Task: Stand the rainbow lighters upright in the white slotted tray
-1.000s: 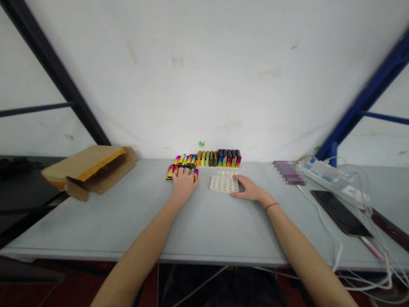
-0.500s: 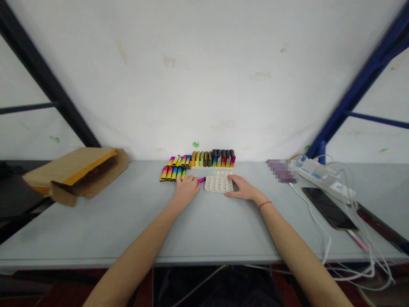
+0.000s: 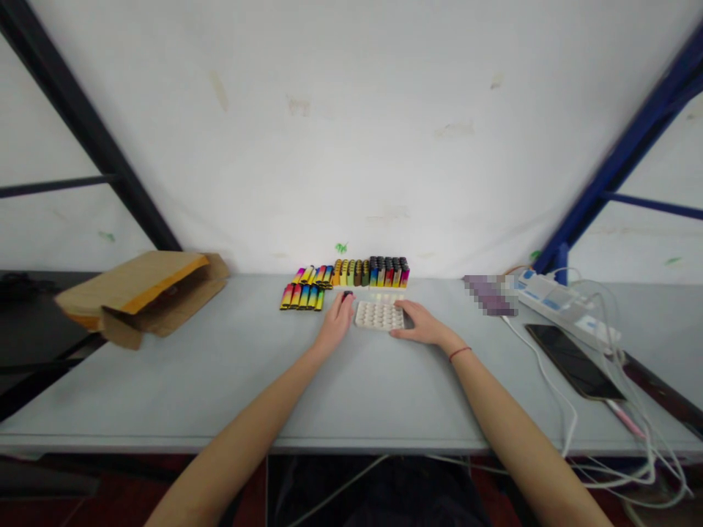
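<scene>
My left hand [image 3: 336,323] is closed around a lighter [image 3: 347,294]; only its dark top shows above my fingers. Just right of it lies a white tray [image 3: 380,316] with rows of small pockets, none of which holds a lighter. My right hand [image 3: 422,323] grips the tray's right end between thumb and fingers. Behind the tray stand black-topped lighters [image 3: 389,271] in tight rows, beside yellowish and brown ones [image 3: 352,273]. Left of my left hand, several multicoloured lighters [image 3: 302,297] lie side by side, with more [image 3: 314,275] behind them.
An opened cardboard package [image 3: 137,293] lies on the left of the grey table [image 3: 384,402]. On the right are a phone [image 3: 574,361], a partly blurred purple item [image 3: 491,296], a white power strip [image 3: 571,311] and tangled white cables. A wall rises behind the table.
My left hand has moved right from the multicoloured lighters to the tray's left side. The lighter in it has turned from lying sideways to roughly upright. My right hand stays at the tray.
</scene>
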Tool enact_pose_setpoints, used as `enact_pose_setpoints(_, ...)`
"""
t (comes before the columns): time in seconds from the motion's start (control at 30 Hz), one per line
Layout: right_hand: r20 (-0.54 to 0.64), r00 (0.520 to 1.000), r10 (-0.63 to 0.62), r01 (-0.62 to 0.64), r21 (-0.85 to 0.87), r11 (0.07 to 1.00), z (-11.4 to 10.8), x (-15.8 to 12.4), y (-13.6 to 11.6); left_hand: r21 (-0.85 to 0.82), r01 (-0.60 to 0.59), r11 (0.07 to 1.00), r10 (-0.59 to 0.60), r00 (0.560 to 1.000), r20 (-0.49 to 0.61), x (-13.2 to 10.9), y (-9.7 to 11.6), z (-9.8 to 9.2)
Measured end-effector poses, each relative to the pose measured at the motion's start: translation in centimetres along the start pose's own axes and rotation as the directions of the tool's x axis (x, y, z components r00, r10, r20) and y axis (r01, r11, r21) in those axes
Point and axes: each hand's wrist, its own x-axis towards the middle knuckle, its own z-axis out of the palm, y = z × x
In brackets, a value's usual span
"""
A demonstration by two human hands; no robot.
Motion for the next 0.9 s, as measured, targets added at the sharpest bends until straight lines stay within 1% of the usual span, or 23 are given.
enact_pose_setpoints(0.07, 0.001, 1.0, 0.001, -0.001, -0.002, 1.0, 0.0, 0.0, -0.1, -0.122, 0.029, 0.992, -0.03, 1.0, -0.004, 0.0, 0.2, 0.3)
enact_pose_setpoints(0.13, -0.003, 1.0, 0.003, -0.003, -0.002, 1.0, 0.0, 0.0, -0.1, -0.21, 0.017, 0.978, -0.026, 0.999, -0.043, 0.1, 0.5, 0.3)
enact_pose_setpoints(0.2, -0.008, 1.0, 0.006, -0.006, 0.0, 1.0, 0.0, -0.1, 0.0, -0.299, 0.028, 0.954, -0.053, 0.996, -0.075, 0.3, 0.9, 0.1)
enact_pose_setpoints(0.27, -0.01, 1.0, 0.006, -0.006, 0.001, 1.0, 0.1, -0.1, 0.1, -0.388, 0.112, 0.915, -0.145, 0.988, -0.056, 0.4, 1.3, -0.2)
enact_pose_setpoints(0.37, -0.01, 1.0, 0.0, 0.0, 0.003, 1.0, 0.1, -0.1, 0.2, -0.474, 0.278, 0.836, -0.303, 0.953, 0.024, 0.4, 1.6, -0.6)
enact_pose_setpoints(0.43, -0.013, 1.0, 0.0, 0.0, 0.008, 1.0, 0.2, -0.1, 0.3, -0.488, 0.32, 0.812, -0.35, 0.936, 0.033, 0.3, 1.7, -0.6)
enact_pose_setpoints(0.53, -0.019, 1.0, 0.006, -0.006, 0.014, 1.0, 0.3, -0.1, 0.4, -0.481, 0.318, 0.817, -0.365, 0.931, -0.004, 0.1, 1.5, -0.5)
enact_pose_setpoints(0.7, -0.017, 1.0, 0.005, -0.005, 0.005, 1.0, 0.4, -0.1, 0.6, -0.459, 0.392, 0.797, -0.442, 0.897, 0.0, 0.2, 1.3, -0.2)
enact_pose_setpoints(0.9, -0.022, 1.0, 0.003, -0.003, -0.001, 1.0, 0.5, -0.1, 0.7, -0.457, 0.417, 0.786, -0.476, 0.879, -0.017, 0.2, 1.5, -0.2)
